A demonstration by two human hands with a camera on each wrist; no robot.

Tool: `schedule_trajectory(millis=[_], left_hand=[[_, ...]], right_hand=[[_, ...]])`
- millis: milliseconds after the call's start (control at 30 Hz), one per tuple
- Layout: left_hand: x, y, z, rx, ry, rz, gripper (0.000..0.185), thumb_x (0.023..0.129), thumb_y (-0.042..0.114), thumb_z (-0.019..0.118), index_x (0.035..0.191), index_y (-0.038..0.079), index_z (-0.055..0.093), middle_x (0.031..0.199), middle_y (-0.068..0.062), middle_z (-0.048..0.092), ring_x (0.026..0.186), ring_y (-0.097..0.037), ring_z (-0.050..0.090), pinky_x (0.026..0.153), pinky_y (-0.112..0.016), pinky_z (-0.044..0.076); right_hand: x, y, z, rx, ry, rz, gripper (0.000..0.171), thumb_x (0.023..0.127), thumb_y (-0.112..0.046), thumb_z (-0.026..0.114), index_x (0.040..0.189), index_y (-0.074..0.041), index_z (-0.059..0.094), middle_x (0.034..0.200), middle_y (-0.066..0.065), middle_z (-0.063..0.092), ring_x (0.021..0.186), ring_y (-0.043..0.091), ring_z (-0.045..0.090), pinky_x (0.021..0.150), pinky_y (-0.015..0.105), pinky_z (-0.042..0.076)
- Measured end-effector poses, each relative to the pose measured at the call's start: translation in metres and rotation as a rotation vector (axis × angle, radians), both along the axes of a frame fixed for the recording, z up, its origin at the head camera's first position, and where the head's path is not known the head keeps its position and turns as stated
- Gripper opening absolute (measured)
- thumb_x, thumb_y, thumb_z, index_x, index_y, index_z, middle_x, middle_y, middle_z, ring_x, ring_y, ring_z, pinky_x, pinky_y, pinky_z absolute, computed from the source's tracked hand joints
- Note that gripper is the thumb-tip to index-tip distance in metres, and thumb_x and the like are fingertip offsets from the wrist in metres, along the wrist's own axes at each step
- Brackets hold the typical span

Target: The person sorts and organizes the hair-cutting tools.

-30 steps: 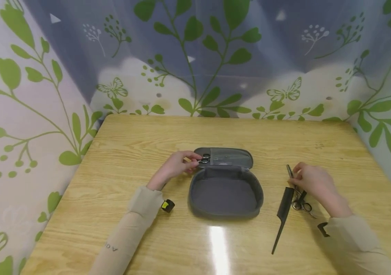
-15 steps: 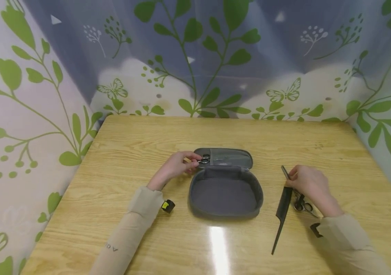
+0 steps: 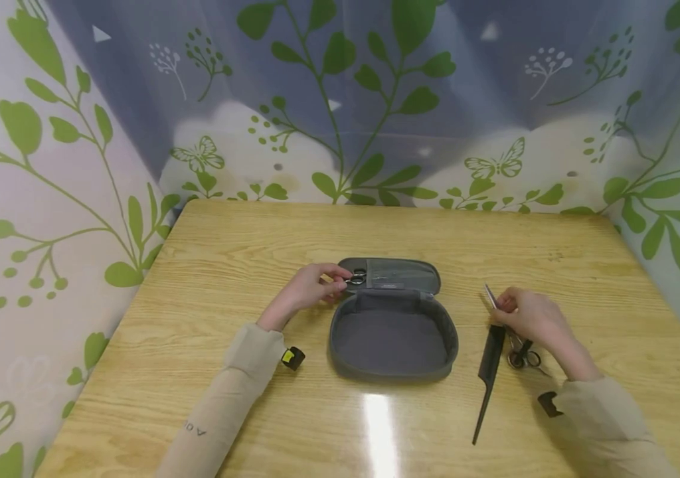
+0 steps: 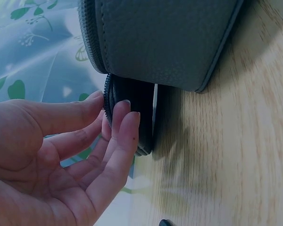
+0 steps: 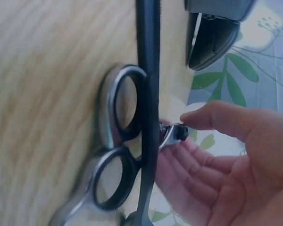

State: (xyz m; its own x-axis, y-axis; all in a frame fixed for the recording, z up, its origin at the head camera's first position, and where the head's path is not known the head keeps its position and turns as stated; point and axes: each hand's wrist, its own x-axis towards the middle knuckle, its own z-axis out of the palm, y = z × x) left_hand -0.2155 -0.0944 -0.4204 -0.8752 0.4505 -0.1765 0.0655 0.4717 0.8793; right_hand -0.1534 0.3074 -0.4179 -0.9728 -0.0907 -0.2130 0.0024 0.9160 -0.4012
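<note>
An open grey case [image 3: 392, 335] lies mid-table, its lid [image 3: 402, 275] folded back with small scissors [image 3: 356, 277] tucked in its pocket. My left hand [image 3: 340, 277] holds the lid's left rim [image 4: 141, 117] between thumb and fingertips [image 4: 127, 117], right by those scissors. At the right, my right hand [image 3: 504, 307] pinches a second pair of scissors [image 3: 518, 350] near the pivot [image 5: 179, 134]. Their blade tip points away, and the finger rings [image 5: 118, 141] stay low over the wood. A black tail comb [image 3: 491, 372] lies beside them, between the hand and the case.
The wooden table [image 3: 244, 232] is closed in on three sides by leaf-printed curtains [image 3: 376, 99]. Bare wood lies behind the case and along the front edge. Small black wrist units [image 3: 292, 358] sit on both sleeves.
My right hand has drawn the scissors a little leftward, toward the case, over the comb's wide end. The left hand and the case have stayed put.
</note>
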Motion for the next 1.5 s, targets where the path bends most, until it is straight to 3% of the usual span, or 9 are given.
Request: schedule_trajectory(millis=[400,567,733,800,900,1033,1233,1367,1500], left_hand=[[0.001,-0.001,0.000,0.008,0.022,0.016,0.027,0.100,0.008,0.063,0.126,0.001,0.069,0.105,-0.013,0.066,0.089,-0.034,0.071,0.079,-0.040,0.060],[0.000,-0.001,-0.001,-0.002,0.031,0.030,0.026,0.100,0.008,0.064,0.125,0.002,0.070,0.104,-0.012,0.067,0.090,-0.034,0.071,0.079,-0.040,0.060],[0.000,-0.001,-0.001,0.004,0.036,0.057,0.025,0.098,0.009,0.067,0.123,0.004,0.072,0.102,-0.010,0.069,0.086,-0.033,0.071,0.077,-0.040,0.060],[0.001,-0.002,-0.001,0.012,0.037,0.064,0.025,0.097,0.010,0.069,0.122,0.005,0.072,0.102,-0.010,0.070,0.085,-0.034,0.071,0.076,-0.041,0.060],[0.002,-0.004,0.000,0.007,0.049,0.081,0.026,0.096,0.015,0.071,0.121,0.007,0.073,0.105,-0.010,0.072,0.085,-0.034,0.072,0.076,-0.042,0.060],[0.003,-0.006,0.002,-0.040,0.115,0.134,0.026,0.098,0.024,0.070,0.120,0.012,0.074,0.106,-0.008,0.074,0.085,-0.030,0.073,0.073,-0.040,0.058],[0.003,-0.001,0.011,-0.052,0.234,0.220,0.027,0.101,0.028,0.065,0.120,0.011,0.075,0.111,-0.009,0.075,0.083,-0.030,0.072,0.064,-0.033,0.055],[0.006,0.010,0.019,-0.001,0.259,0.182,0.027,0.102,0.028,0.063,0.121,0.012,0.074,0.112,-0.010,0.074,0.082,-0.032,0.071,0.060,-0.030,0.053],[0.014,0.023,0.028,0.089,0.194,0.101,0.031,0.104,0.028,0.061,0.125,0.009,0.072,0.112,-0.015,0.073,0.087,-0.030,0.071,0.074,-0.042,0.060]], right_hand=[[-0.002,0.007,-0.002,-0.357,-0.028,0.001,0.026,0.104,-0.015,0.058,0.119,0.007,0.055,0.098,0.016,0.068,0.070,0.017,0.063,0.055,0.032,0.053],[-0.002,0.009,-0.001,-0.476,0.015,-0.022,0.023,0.105,-0.011,0.056,0.118,0.008,0.052,0.101,0.024,0.068,0.078,0.022,0.070,0.063,0.033,0.060],[-0.003,0.011,0.000,-0.533,0.069,-0.061,0.025,0.106,-0.010,0.054,0.120,0.010,0.050,0.107,0.029,0.067,0.080,0.011,0.069,0.067,0.033,0.061],[-0.003,0.011,0.000,-0.544,0.100,-0.079,0.028,0.106,-0.011,0.054,0.122,0.011,0.049,0.106,0.025,0.069,0.079,0.005,0.067,0.068,0.033,0.061],[-0.004,0.010,0.002,-0.580,0.165,-0.097,0.033,0.106,-0.013,0.055,0.127,0.012,0.049,0.100,0.005,0.072,0.080,0.000,0.066,0.069,0.033,0.061],[-0.007,0.006,0.007,-0.686,0.262,-0.118,0.029,0.105,-0.015,0.056,0.129,0.002,0.053,0.096,-0.016,0.067,0.084,-0.001,0.066,0.070,0.029,0.061],[-0.015,-0.009,0.020,-0.981,0.372,-0.159,0.016,0.102,-0.013,0.061,0.117,-0.016,0.062,0.098,-0.007,0.069,0.085,0.004,0.069,0.070,0.021,0.059],[-0.019,-0.027,0.030,-1.186,0.436,-0.156,0.012,0.099,-0.007,0.064,0.111,-0.009,0.064,0.096,-0.001,0.071,0.084,0.009,0.072,0.070,0.024,0.060],[-0.021,-0.051,0.040,-1.301,0.469,-0.124,0.011,0.099,-0.004,0.064,0.109,-0.003,0.064,0.097,0.004,0.071,0.086,0.013,0.073,0.071,0.029,0.061]])
